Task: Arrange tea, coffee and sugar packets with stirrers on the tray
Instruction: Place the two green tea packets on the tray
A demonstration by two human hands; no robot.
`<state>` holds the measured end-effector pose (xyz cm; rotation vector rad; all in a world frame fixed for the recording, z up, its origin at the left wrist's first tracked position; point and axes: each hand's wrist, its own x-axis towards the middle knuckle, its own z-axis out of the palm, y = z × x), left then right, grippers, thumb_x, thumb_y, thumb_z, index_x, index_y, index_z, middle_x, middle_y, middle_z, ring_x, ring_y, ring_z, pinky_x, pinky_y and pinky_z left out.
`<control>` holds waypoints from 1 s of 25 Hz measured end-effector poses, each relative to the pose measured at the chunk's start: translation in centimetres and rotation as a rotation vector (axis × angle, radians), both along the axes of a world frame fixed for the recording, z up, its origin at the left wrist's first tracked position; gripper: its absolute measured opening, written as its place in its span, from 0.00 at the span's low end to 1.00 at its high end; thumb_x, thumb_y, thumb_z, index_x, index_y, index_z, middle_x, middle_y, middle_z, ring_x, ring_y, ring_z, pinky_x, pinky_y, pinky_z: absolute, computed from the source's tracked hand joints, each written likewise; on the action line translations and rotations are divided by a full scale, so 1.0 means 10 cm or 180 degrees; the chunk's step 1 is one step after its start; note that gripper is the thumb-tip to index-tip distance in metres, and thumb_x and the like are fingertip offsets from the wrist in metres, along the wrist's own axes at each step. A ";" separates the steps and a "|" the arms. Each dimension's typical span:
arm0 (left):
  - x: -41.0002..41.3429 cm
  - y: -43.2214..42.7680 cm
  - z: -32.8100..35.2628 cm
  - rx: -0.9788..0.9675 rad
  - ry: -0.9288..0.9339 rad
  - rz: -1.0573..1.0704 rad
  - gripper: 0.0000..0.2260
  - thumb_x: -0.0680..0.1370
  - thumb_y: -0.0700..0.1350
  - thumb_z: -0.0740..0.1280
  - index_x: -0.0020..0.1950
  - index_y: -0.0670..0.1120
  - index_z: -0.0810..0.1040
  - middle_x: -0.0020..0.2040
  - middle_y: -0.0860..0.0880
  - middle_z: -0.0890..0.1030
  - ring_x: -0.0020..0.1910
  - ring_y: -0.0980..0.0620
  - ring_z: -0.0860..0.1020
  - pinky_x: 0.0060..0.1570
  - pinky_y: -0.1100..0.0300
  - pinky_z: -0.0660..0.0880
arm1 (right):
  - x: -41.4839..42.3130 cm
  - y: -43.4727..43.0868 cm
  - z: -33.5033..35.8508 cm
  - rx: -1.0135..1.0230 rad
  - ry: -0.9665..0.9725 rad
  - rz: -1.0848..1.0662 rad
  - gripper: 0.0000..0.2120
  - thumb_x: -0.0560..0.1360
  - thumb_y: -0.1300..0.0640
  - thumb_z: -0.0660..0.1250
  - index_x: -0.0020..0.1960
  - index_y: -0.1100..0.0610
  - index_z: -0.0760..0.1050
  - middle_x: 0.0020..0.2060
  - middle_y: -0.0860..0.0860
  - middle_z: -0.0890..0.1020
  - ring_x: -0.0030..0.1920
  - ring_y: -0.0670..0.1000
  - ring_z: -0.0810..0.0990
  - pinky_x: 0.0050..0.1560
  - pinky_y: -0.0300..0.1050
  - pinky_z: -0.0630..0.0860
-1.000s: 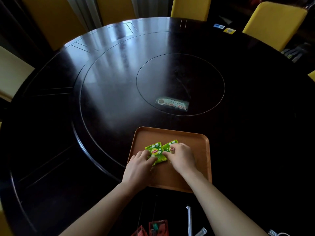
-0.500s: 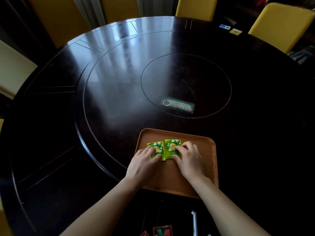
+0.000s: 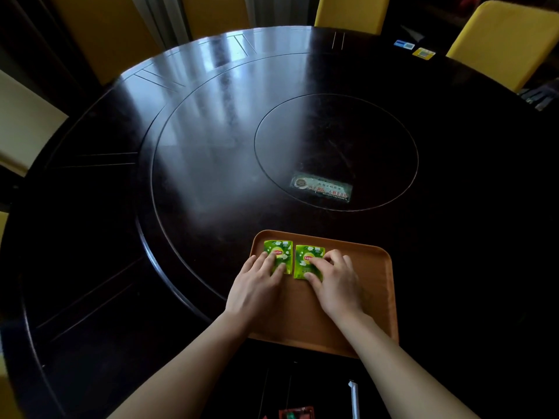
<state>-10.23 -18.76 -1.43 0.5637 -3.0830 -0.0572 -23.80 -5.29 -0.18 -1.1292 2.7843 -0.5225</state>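
While two green square tea packets (image 3: 278, 256) (image 3: 307, 261) lie side by side, apart, at the brown wooden tray's (image 3: 375, 282) far-left corner, left hand (image 3: 257, 285) and right hand (image 3: 335, 282) press them flat, grips released.

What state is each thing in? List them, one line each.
Tray: flat on the table, near edge.
Left tea packet: flat on the tray, face up, under the left hand's fingers.
Right tea packet: flat beside it, a narrow gap between, under the right hand's fingers.
Left hand: open, fingers pressing.
Right hand: open, fingers pressing.
White stirrer: on the table, off the tray.
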 end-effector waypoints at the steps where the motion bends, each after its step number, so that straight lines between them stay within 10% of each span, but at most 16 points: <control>1: -0.02 -0.01 0.00 -0.0017 0.0000 0.0006 0.18 0.71 0.49 0.73 0.59 0.45 0.83 0.62 0.39 0.81 0.61 0.40 0.80 0.61 0.45 0.76 | 0.00 -0.03 0.01 0.0005 0.0001 -0.0009 0.18 0.70 0.49 0.75 0.59 0.49 0.82 0.49 0.51 0.78 0.49 0.54 0.75 0.43 0.50 0.78; 25: 0.01 -0.13 0.04 0.0127 0.0181 0.0013 0.21 0.75 0.55 0.58 0.60 0.48 0.81 0.64 0.40 0.80 0.63 0.39 0.79 0.61 0.39 0.75 | -0.07 -0.12 -0.03 -0.0244 -0.0252 -0.0147 0.17 0.72 0.51 0.75 0.59 0.53 0.81 0.51 0.52 0.77 0.52 0.55 0.74 0.46 0.50 0.77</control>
